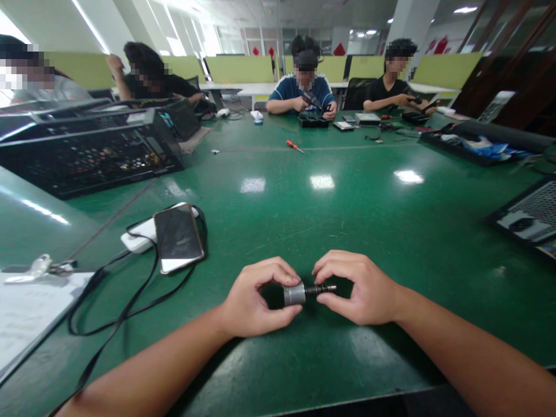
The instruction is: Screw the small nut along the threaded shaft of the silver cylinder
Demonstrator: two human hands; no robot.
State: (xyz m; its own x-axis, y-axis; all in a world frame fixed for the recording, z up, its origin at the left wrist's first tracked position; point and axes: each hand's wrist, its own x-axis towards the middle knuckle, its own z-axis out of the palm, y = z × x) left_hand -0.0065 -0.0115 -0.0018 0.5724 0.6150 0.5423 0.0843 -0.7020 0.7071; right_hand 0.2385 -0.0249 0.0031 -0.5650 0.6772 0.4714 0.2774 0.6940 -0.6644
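Low over the green table I have a small silver metal cylinder with a stepped shaft, lying sideways. My left hand is closed around the cylinder's body, fingers on its upper side and thumb below. Out of the right end of the body runs the thin dark shaft, ringed along its length, with a bright tip. My right hand pinches at this shaft, fingertips above it and thumb below. The tip shows in the gap behind those fingertips.
Left of my hands, a phone rests against a white power strip beside a looped black cord. A clipboard lies at the left edge. Farther off are a computer case, an orange screwdriver, a black tray and several seated people.
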